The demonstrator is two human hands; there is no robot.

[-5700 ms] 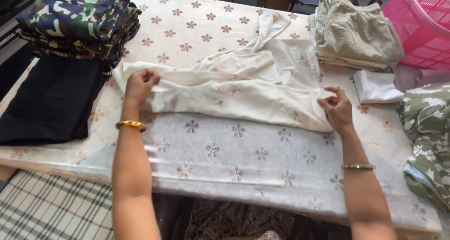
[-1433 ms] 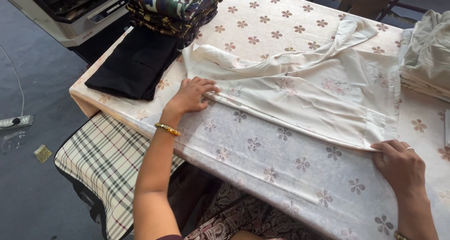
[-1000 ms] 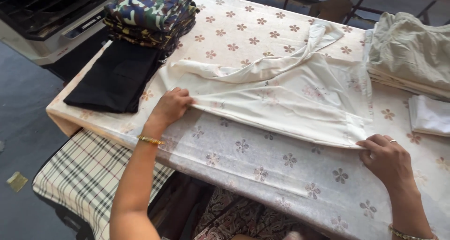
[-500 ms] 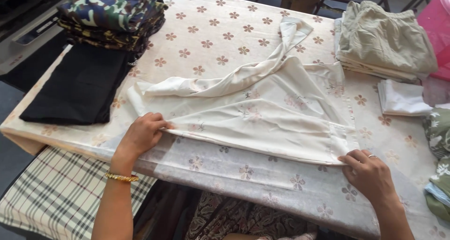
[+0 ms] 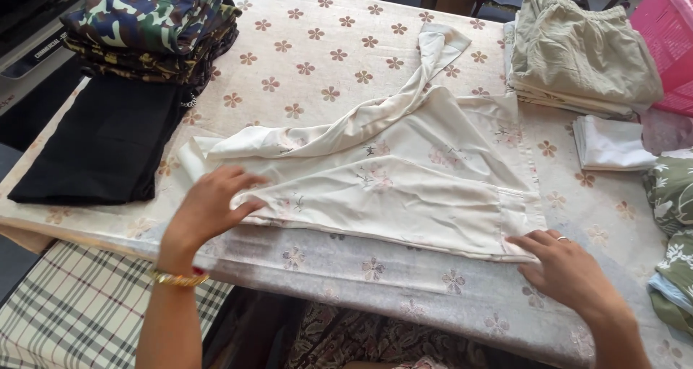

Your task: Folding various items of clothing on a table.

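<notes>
a narrow white strip label [image 5: 45, 48] with dark print is seen on the dark appliance edge at the far left, beside the folded camouflage stack. no packages, signs or screens are seen.

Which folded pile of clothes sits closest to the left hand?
The flat black folded garment, just beyond the left hand at the table's left edge; the camouflage stack lies farther back, the beige pile far right.

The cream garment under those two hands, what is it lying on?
The cream garment lies on a flower-patterned tablecloth, with the left hand and right hand at its near edge. Whatever lies beneath its middle is covered.
</notes>
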